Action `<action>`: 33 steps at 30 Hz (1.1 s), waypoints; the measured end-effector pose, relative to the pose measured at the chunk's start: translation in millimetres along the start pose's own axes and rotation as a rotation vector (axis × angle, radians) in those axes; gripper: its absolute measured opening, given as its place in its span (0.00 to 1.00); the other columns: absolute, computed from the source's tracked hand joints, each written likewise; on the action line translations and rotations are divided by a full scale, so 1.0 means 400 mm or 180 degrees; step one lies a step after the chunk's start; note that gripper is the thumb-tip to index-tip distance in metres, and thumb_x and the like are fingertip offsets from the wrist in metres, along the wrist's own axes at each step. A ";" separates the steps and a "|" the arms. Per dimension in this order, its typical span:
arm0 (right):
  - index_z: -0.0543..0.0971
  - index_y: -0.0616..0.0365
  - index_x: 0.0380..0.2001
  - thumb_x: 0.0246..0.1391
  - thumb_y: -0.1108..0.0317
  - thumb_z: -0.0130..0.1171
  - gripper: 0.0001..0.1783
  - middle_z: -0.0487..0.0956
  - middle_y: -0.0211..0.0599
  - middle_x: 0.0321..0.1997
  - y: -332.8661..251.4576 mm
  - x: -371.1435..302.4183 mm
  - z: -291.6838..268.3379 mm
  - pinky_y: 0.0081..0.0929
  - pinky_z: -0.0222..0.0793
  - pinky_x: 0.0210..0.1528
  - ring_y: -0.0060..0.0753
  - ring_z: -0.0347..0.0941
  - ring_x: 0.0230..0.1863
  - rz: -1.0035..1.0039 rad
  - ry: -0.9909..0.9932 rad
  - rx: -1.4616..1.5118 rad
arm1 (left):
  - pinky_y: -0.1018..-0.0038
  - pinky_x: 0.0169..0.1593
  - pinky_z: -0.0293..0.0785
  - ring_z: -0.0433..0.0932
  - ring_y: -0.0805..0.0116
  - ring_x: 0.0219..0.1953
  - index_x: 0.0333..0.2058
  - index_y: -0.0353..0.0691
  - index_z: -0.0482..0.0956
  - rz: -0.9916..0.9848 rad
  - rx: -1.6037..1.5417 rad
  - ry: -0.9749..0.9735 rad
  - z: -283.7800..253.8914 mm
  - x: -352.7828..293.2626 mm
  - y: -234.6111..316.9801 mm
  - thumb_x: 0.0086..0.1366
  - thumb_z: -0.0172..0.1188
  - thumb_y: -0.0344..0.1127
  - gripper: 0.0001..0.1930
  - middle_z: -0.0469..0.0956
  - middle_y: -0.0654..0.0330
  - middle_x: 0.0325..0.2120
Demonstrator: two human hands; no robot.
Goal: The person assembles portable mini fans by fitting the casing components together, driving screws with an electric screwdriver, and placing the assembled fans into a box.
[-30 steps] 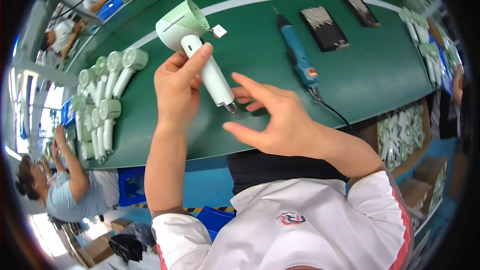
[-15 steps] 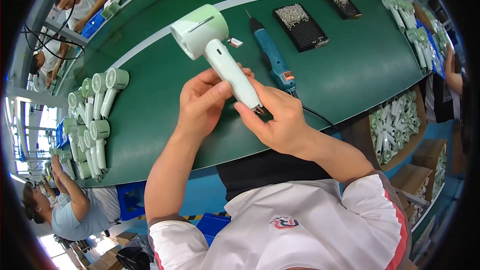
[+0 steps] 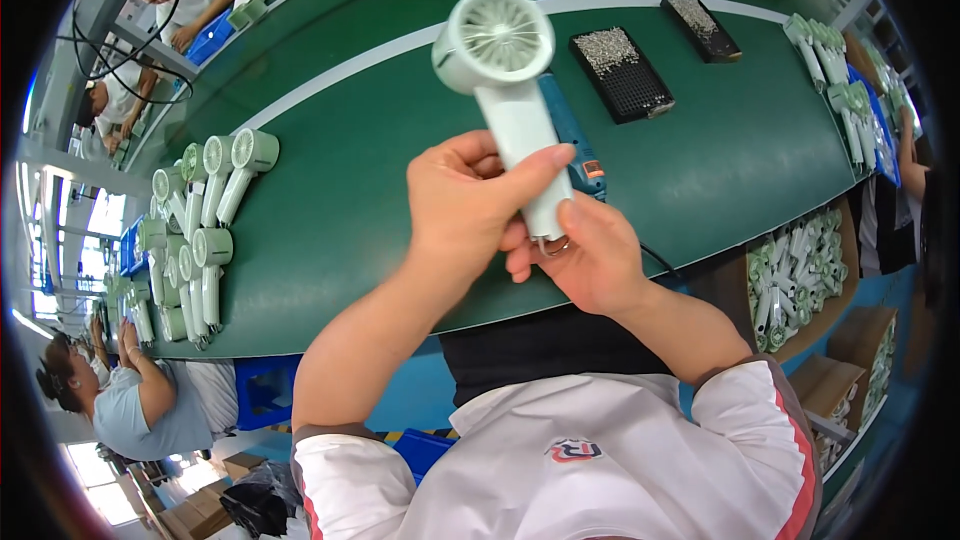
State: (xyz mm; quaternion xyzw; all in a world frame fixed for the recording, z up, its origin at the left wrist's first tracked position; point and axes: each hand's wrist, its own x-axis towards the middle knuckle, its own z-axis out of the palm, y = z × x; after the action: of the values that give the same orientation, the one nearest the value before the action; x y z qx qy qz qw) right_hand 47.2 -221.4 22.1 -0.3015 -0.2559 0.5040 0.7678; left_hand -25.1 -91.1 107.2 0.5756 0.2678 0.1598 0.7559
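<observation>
Between my hands I hold a pale handheld fan (image 3: 519, 120) over the green work surface, its round grille facing up toward me and its handle slanting down to the lower right. My left hand (image 3: 475, 195) is closed round the handle, the thumb lying across it. At the handle's lower end my right hand (image 3: 598, 258) grips with its thumb on the edge; a small metal loop shows by its fingers. Behind the fan lies a teal electric screwdriver (image 3: 573, 130), its upper part hidden by the fan.
Several similar fans (image 3: 205, 185) lie in a group at the left, with more fans (image 3: 850, 105) at the far right. Two black trays of small metal parts (image 3: 622, 75) (image 3: 700, 28) sit at the back. A carton of fans (image 3: 800, 270) stands below right. Other people work at left and right.
The fan has turned so its grille now faces me, and it has moved to the right with both hands. My left thumb has shifted across the handle. The whole view has shifted slightly.
</observation>
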 end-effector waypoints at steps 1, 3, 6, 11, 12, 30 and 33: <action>0.71 0.70 0.57 0.75 0.58 0.40 0.23 0.80 0.52 0.48 -0.005 -0.006 -0.008 0.40 0.79 0.46 0.40 0.82 0.42 -0.0067 -0.0104 0.0341 | 0.78 0.13 0.63 0.68 0.79 0.10 0.35 0.25 0.83 0.0045 0.0035 0.0100 0.016 -0.003 0.003 0.61 0.72 0.33 0.14 0.82 0.54 0.23; 0.71 0.68 0.57 0.74 0.55 0.43 0.24 0.80 0.50 0.47 -0.011 -0.012 -0.025 0.39 0.79 0.45 0.41 0.81 0.41 -0.0149 -0.0186 0.0652 | 0.78 0.13 0.63 0.68 0.78 0.10 0.34 0.25 0.83 0.0036 0.0189 -0.0018 0.030 -0.009 0.023 0.61 0.72 0.34 0.14 0.81 0.55 0.21; 0.71 0.66 0.57 0.74 0.57 0.43 0.23 0.80 0.49 0.46 -0.019 -0.012 -0.046 0.40 0.79 0.45 0.40 0.81 0.41 -0.0181 -0.0215 0.0425 | 0.78 0.12 0.63 0.69 0.77 0.10 0.32 0.23 0.84 0.0089 0.0420 -0.0172 0.040 -0.007 0.021 0.61 0.72 0.34 0.15 0.78 0.59 0.16; 0.71 0.68 0.56 0.75 0.57 0.42 0.23 0.81 0.50 0.48 -0.079 -0.014 -0.009 0.37 0.80 0.45 0.40 0.82 0.43 0.0187 0.0108 -0.0339 | 0.79 0.19 0.70 0.78 0.78 0.17 0.35 0.26 0.86 0.0313 0.0622 -0.0085 0.011 0.030 -0.014 0.64 0.71 0.38 0.16 0.84 0.55 0.24; 0.71 0.69 0.55 0.76 0.57 0.40 0.23 0.81 0.51 0.49 -0.113 -0.004 0.001 0.36 0.80 0.44 0.42 0.82 0.43 0.0548 0.0115 -0.0813 | 0.77 0.29 0.76 0.82 0.76 0.27 0.36 0.26 0.86 0.0515 0.0417 -0.0126 -0.005 0.047 -0.025 0.65 0.70 0.38 0.15 0.85 0.54 0.27; 0.78 0.55 0.55 0.60 0.66 0.53 0.21 0.78 0.46 0.59 -0.286 0.283 -0.208 0.43 0.69 0.64 0.45 0.74 0.62 -0.2351 -0.2908 -0.7433 | 0.71 0.42 0.84 0.86 0.65 0.38 0.45 0.24 0.79 -0.0106 0.0048 -0.0127 -0.122 0.244 -0.113 0.74 0.59 0.40 0.18 0.85 0.49 0.39; 0.78 0.58 0.54 0.60 0.65 0.53 0.21 0.79 0.46 0.58 -0.265 0.312 -0.235 0.45 0.68 0.66 0.45 0.73 0.64 -0.2635 -0.3218 -0.7459 | 0.71 0.42 0.85 0.86 0.65 0.38 0.45 0.25 0.79 -0.0176 0.0039 -0.0141 -0.119 0.250 -0.115 0.74 0.59 0.40 0.18 0.85 0.49 0.39</action>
State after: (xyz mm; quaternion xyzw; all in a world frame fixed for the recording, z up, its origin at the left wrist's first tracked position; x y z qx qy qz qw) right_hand 223.4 -157.7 45.0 -0.4598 -0.8592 -0.2232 -0.0244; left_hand 24.7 -12.0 31.9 0.5760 0.2677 0.1244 0.7623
